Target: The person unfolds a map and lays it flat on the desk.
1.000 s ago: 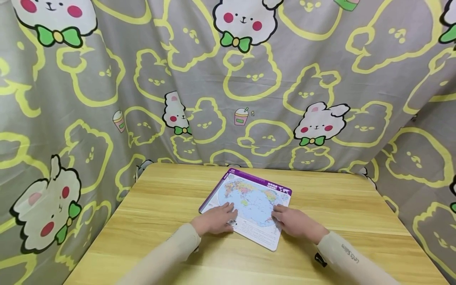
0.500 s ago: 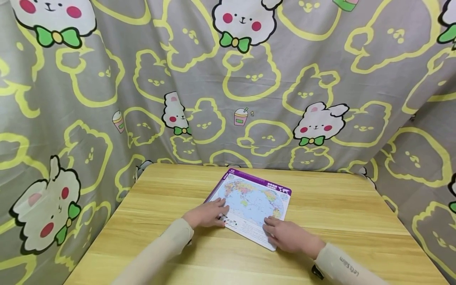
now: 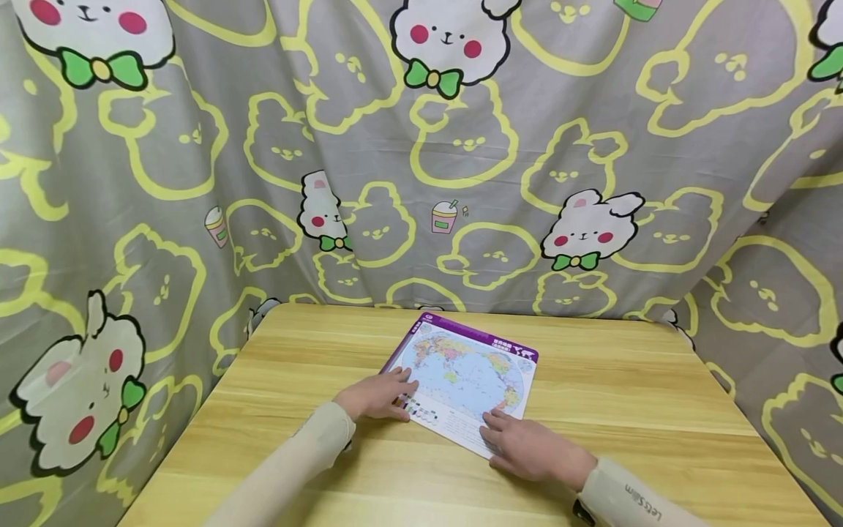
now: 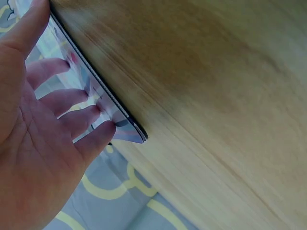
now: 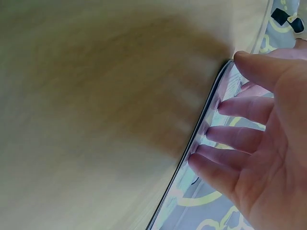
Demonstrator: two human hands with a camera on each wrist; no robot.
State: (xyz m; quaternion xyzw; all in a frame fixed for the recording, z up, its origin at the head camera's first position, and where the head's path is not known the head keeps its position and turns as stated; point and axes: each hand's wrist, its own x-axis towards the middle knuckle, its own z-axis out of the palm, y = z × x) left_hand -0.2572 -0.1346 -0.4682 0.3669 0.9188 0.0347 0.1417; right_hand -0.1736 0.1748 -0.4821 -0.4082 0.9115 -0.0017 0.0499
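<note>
A thin world map board (image 3: pixel 461 373) with a purple border lies flat and slightly turned on the wooden table. My left hand (image 3: pixel 377 395) rests on its near left corner, fingers spread. Over the near right corner lies my right hand (image 3: pixel 533 448), covering that corner. In the left wrist view, the fingertips of the left hand (image 4: pixel 53 120) touch the glossy face of the board (image 4: pixel 128 132) close to its dark edge. The right wrist view has the extended fingers of the right hand (image 5: pixel 259 153) touching the board (image 5: pixel 175 187) along its edge. Neither hand grips it.
The wooden table (image 3: pixel 632 388) extends around the board on all sides. A grey curtain (image 3: pixel 375 154) with yellow outlines and white cartoon animals hangs behind the table and along both sides. The table's far edge lies close behind the board.
My left hand has slid left toward the board's near left corner. My right hand has come nearer and slightly left, onto the near right corner. The board has hardly moved.
</note>
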